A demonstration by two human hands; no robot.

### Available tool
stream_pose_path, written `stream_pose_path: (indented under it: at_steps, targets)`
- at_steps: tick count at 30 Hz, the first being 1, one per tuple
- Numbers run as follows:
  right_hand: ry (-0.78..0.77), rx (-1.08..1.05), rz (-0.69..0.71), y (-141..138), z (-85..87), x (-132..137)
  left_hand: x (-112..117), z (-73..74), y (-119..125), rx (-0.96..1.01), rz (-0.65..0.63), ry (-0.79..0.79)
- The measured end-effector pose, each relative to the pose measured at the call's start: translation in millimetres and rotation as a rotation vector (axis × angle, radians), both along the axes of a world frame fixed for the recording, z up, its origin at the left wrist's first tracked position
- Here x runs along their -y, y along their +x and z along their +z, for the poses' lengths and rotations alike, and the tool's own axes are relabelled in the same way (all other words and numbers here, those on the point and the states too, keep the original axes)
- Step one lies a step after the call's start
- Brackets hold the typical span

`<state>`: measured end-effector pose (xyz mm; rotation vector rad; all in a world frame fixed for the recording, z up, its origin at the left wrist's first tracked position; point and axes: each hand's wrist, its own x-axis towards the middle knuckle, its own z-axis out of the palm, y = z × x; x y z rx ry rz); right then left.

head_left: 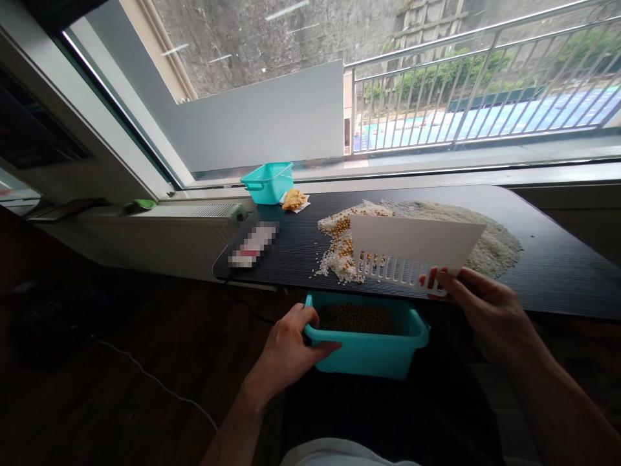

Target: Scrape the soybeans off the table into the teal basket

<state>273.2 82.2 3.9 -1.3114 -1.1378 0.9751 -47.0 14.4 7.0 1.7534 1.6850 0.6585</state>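
My left hand (295, 343) grips the left end of a turquoise plastic bin (369, 353), which sits just below the table edge with yellowish beans (359, 318) inside. In my right hand (490, 304) is a thin white slotted plate (417, 243), held by its lower right corner with the slots along its bottom edge. The plate stands in front of a pile of white rice grains mixed with yellow beans (339, 243) on the table. Partly hidden behind it, a larger heap of rice (495, 246) spreads to the right.
The dark table (557, 259) stands against a window. A second turquoise bin (268, 184) is at its back left corner, beside a yellowish folded item (294, 200). A blurred-out rectangular object (255, 244) lies on the left. A radiator (194, 236) and a white cable (155, 385) are farther left.
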Motion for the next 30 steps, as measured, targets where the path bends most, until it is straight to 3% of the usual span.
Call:
stream_pose_path:
  at_steps: [7, 20, 30]
  targets:
    - [-0.008, 0.038, -0.042, 1, 5.5, 5, 0, -0.1, 0, 0.005, -0.002, -0.008]
    - [0.012, -0.012, 0.017, -5, 1.2, -8, 0, -0.4, -1, -0.008, 0.005, 0.018]
    - [0.001, -0.023, 0.053, -2, 0.9, -2, 0, 1.4, 1, -0.011, 0.009, 0.011]
